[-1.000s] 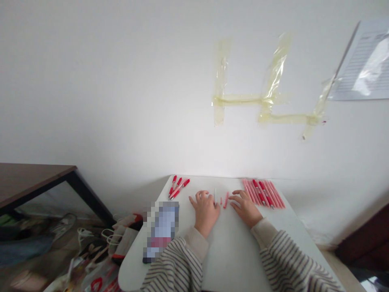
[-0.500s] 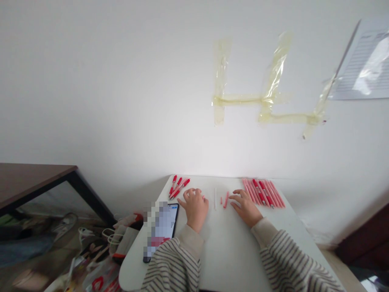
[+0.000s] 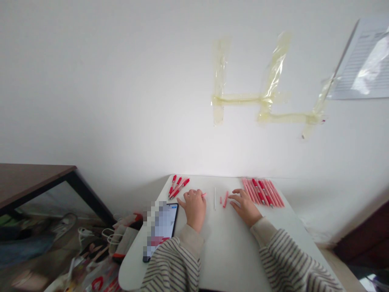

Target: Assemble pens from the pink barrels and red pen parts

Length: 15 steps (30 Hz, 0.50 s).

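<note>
Both hands rest on a small white table [image 3: 231,251]. My left hand [image 3: 193,209] is curled, and a short pink pen part [image 3: 203,195] sticks out from its fingers. It lies just right of a few red and white pens [image 3: 178,187]. My right hand [image 3: 244,207] lies flat with its fingers spread, holding nothing. Between the hands lie a thin white refill [image 3: 214,198] and a pink barrel piece [image 3: 225,199]. A row of several pink and red pens [image 3: 263,193] sits just right of my right hand.
A phone [image 3: 161,229] lies on the table's left edge. A dark wooden table [image 3: 36,180] stands to the left, with bags and clutter [image 3: 100,251] on the floor below. The white wall behind carries tape strips [image 3: 267,101] and a taped sheet [image 3: 363,65].
My left hand moved left from the middle parts toward the red pens, and a pink piece now shows at its fingers. My right hand stayed put.
</note>
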### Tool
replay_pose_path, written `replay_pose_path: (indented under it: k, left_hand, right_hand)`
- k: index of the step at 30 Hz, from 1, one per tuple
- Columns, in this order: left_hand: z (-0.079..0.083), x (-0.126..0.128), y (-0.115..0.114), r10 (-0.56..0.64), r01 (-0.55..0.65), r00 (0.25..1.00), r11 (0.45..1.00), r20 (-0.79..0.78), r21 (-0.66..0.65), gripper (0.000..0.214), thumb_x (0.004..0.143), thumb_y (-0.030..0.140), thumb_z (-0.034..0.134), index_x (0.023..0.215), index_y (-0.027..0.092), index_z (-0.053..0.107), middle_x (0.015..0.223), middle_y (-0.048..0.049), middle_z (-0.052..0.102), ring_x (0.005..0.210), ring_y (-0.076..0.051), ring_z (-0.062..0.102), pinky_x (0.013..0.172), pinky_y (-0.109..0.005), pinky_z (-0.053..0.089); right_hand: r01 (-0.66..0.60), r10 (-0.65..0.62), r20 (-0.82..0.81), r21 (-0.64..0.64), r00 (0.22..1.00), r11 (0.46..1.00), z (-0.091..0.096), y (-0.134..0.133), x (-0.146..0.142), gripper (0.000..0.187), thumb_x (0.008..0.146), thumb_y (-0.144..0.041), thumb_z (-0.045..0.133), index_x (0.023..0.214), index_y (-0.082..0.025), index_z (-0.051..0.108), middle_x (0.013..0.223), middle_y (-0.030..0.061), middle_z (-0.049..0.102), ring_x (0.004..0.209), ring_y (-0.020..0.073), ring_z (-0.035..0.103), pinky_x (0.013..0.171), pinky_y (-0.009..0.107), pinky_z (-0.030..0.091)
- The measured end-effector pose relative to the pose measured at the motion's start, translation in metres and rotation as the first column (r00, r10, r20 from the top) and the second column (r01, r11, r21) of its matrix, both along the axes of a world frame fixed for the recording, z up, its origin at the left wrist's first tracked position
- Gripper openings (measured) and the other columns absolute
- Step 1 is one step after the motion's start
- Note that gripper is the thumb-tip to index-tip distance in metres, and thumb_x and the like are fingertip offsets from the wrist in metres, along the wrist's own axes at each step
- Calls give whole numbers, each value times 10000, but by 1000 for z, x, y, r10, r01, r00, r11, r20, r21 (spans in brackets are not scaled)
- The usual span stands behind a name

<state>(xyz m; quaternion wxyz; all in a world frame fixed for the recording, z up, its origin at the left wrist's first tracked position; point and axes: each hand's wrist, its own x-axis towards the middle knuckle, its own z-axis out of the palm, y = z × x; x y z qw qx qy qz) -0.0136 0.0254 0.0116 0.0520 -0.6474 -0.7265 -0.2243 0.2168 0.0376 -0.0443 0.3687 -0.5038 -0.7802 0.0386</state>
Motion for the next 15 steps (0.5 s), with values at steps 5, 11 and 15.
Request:
replay_pose_path:
  k: [5,11,15]
  left_hand:
    - [-2,5,0,-131,130,987,991,89,12,187,898,285,569,1045,305,682,1148,-40,646,1162,-272,467,1097,-605,258]
    - [-6,23,-9,-352,349,930,936,110,43,183,943,341,531,1052,331,677,1134,-21,652,1168,-248,478,1153,-632,215]
    - [-7,30,-14,-421,421,899,907,120,26,222,957,329,506,1097,341,676,1132,-22,638,1183,-240,463,1179,-623,184]
  right_hand:
    - [-3,4,-35,37,999,999,3,0,0,230,941,-252,549,1097,-254,717,1181,106,602,1142,260,587,1033,483,506]
    - [-43,44,-29,61,999,997,13,-2,-2,225,945,-276,564,1107,-263,719,1075,94,685,1070,261,623,969,472,525]
    - [-52,55,-30,78,998,996,16,-4,-5,201,930,-262,599,1081,-260,732,1043,89,726,1088,270,629,974,489,507]
